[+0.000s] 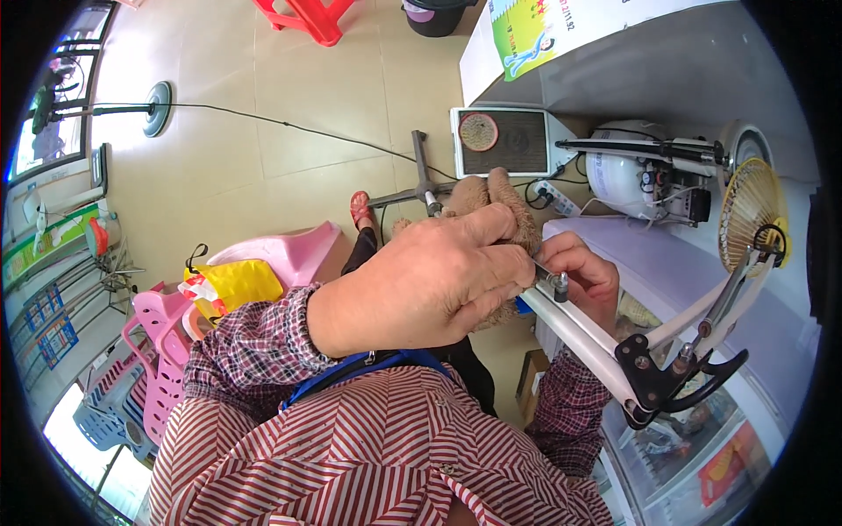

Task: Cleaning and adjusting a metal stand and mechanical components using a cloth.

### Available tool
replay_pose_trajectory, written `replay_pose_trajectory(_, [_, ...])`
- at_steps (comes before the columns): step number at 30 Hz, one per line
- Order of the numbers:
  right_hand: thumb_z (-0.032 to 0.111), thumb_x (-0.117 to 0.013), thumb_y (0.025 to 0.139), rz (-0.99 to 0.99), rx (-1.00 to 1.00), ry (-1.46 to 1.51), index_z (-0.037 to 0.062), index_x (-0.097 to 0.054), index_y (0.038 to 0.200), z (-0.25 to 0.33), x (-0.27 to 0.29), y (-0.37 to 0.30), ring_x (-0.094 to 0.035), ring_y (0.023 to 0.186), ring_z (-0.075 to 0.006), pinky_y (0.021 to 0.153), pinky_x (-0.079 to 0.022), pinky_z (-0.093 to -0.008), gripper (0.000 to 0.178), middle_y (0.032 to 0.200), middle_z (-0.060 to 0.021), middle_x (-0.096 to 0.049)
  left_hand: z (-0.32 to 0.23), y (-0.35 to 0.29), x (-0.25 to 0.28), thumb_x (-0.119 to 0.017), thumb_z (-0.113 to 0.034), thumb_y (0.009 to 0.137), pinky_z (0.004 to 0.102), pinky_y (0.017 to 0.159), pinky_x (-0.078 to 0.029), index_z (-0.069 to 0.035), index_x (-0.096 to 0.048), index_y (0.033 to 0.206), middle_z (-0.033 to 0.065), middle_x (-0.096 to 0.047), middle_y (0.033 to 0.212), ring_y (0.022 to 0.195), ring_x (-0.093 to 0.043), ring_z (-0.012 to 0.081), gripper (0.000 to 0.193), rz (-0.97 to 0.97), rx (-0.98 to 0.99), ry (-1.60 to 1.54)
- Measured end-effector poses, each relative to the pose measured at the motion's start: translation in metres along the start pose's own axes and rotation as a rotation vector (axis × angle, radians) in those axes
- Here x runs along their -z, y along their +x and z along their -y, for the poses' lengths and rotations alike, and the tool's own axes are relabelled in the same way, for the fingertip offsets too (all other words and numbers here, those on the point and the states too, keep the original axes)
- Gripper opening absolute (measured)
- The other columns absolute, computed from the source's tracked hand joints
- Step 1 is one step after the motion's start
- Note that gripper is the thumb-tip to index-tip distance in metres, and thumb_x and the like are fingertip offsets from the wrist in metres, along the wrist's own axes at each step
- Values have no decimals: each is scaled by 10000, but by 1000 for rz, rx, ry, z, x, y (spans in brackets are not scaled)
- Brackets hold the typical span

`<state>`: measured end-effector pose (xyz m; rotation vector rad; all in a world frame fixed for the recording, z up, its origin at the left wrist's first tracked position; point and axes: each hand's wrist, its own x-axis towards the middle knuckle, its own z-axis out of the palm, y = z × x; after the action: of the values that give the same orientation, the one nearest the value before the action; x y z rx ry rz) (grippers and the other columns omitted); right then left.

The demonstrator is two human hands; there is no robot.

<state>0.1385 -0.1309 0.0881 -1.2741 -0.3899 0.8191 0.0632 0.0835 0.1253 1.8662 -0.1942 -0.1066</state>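
Observation:
My left hand (438, 276) is raised close to the camera, its fingers pinched on a thin metal tool at a small bolt (560, 283) on a white metal frame bar (574, 329). Behind the bolt, my right hand (583, 272) grips the same bar. The bar runs down right to a black bracket (653, 377) with curved white arms leading up to a small yellow fan (750, 215). A brown plush toy (495, 197) shows just behind my left hand.
A glass-topped chest freezer (702, 289) lies under the frame at right. A white tank-like appliance (627, 171) and a power strip (557, 197) sit on the floor behind. Pink plastic chairs (167, 351), a yellow bag (232, 285) and a red stool (311, 17) stand at left and top.

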Motion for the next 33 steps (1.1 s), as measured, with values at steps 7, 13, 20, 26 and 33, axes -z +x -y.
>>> replay_pose_trajectory(7, [34,-668,798,-46,40,-27,-48,-624,890,-4,-1,-4,-547,862,-163,800,-430,-273,131,951,-126,-572,5,0,-5,-639,-42,776,347,674,-446,-54,-605,909,107,-504,883,824,-549,280,138,-16,3,50])
replay_pose_trajectory(13, [19,-660,806,-78,76,-55,-46,-626,921,-12,-1,-8,-557,881,-159,805,-436,-264,136,985,-135,-577,6,2,-9,-641,-76,762,365,638,-440,-62,-563,856,89,-497,839,790,-567,272,124,-45,37,143])
replay_pose_trajectory(20, [37,-627,843,-47,107,-100,-53,-625,939,-20,4,-8,-563,883,-159,786,-456,-249,131,999,-144,-574,43,1,-18,-643,-86,727,395,633,-477,-69,-554,833,107,-543,878,722,-599,301,140,-34,91,295])
replay_pose_trajectory(26, [89,-644,837,-144,31,-57,-58,-632,912,-17,-8,-10,-567,857,-161,731,-484,-255,165,994,-143,-574,62,-8,-22,-644,-77,742,368,648,-481,-49,-575,812,108,-576,890,759,-606,296,102,-71,67,186])
replay_pose_trajectory(33, [93,-617,847,-144,90,-46,-65,-625,902,-20,-7,-16,-547,901,-193,816,-425,-294,167,979,-147,-570,9,-6,-7,-664,-21,769,321,647,-444,-26,-613,873,98,-540,793,751,-559,267,116,-155,-107,-236])
